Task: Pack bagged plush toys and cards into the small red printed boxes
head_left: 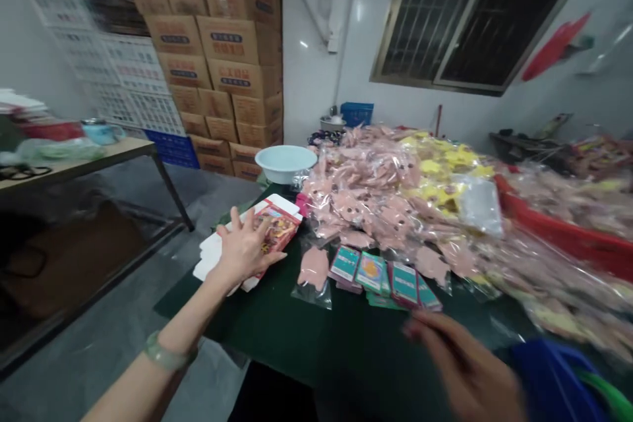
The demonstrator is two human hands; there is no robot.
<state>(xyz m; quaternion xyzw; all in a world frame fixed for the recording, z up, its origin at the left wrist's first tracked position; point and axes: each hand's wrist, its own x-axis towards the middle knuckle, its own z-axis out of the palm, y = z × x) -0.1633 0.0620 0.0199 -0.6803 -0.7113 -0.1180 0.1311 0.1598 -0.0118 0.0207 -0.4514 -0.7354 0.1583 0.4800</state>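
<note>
My left hand (pixel 243 247) lies with fingers spread on a flattened, printed cardboard box (pixel 277 227) with white flaps, at the table's left end. My right hand (pixel 457 359) is above the table's front part, at lower right. It is smeared by motion, so I cannot tell whether its fingers hold anything. Just beyond it lie small stacks of teal cards (pixel 404 283). Left of them is a card stack with an orange picture (pixel 370 270). Beside the stacks rests a pink animal-shaped piece in a clear bag (pixel 314 268).
A large heap of bagged pink pieces (pixel 366 184) covers the table's back, with yellow pieces (pixel 445 161) among them. A red basket (pixel 554 224) stands at right. A light-blue basin (pixel 287 161) sits behind the box. Stacked cartons (pixel 237 79) line the wall.
</note>
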